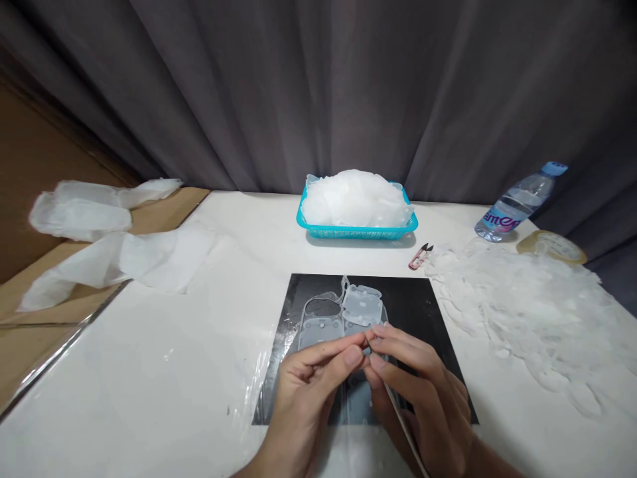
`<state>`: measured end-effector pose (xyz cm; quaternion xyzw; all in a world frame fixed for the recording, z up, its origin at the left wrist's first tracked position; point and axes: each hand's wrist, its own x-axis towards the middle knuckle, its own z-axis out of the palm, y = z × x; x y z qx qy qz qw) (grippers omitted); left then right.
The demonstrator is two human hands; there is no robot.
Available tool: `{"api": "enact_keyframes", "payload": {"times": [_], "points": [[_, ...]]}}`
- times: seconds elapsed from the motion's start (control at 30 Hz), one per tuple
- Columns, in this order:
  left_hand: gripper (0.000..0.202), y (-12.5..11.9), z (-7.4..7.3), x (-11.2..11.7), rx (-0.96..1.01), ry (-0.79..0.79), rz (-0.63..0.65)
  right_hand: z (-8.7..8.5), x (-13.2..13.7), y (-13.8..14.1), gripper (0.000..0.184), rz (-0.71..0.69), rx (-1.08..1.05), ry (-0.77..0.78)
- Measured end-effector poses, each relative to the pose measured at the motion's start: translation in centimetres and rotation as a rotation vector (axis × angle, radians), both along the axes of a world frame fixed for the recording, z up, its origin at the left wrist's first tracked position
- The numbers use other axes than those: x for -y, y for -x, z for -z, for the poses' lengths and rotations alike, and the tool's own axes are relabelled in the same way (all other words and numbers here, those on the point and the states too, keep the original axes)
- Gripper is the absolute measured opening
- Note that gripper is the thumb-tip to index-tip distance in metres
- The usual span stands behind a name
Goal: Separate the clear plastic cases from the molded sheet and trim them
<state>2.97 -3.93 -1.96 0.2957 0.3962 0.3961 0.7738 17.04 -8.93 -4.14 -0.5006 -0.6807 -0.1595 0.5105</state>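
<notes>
Two bare hands work close together over a black mat (423, 305) on a white table (199, 372), seen from the person's own head.

The left hand (318, 382) has its thumb and forefinger closed in a tight pinch on the near part of a clear plastic piece (358, 305). This is a soft, see-through sheet of rounded pockets that lies flat in the middle of the mat. The right hand (421, 392) is also closed, with its fingertips pinching a thin stick (398, 411). The stick slants from the fingertips down toward the bottom edge of the view. The fingertips of both hands touch above the near edge of the plastic piece.

Beyond the mat, near a grey curtain (318, 86), stands a blue basket (355, 230) heaped with white plastic bits. Just to its right lie small pink snips (421, 256). Further right, a water bottle (517, 202) lies on its side next to a roll of tape (550, 247). A wide spread of clear plastic scraps (527, 312) covers the table's right side. At the left edge, white plastic bags (99, 245) hang over a cardboard box (30, 166).
</notes>
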Motion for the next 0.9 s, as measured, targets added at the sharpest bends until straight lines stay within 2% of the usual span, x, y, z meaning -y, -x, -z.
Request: {"api": "enact_keyframes", "payload": {"times": [0.33,0.6,0.73,0.9], "points": [[0.013,0.1,0.6,0.1,0.013,0.023,0.014,0.0,0.5,-0.4,0.022,0.038,-0.015,0.081],[0.019,-0.2,-0.3,-0.3,0.098,0.203,-0.022,-0.8,-0.2,0.0,0.014,-0.005,0.000,-0.003],[0.020,-0.3,-0.6,-0.4,0.128,0.230,-0.003,-1.3,-0.3,0.2,0.012,0.023,0.018,-0.020],[0.021,-0.2,-0.2,-0.3,0.115,0.236,-0.017,-1.2,-0.2,0.1,0.011,0.007,0.022,-0.009]]}}
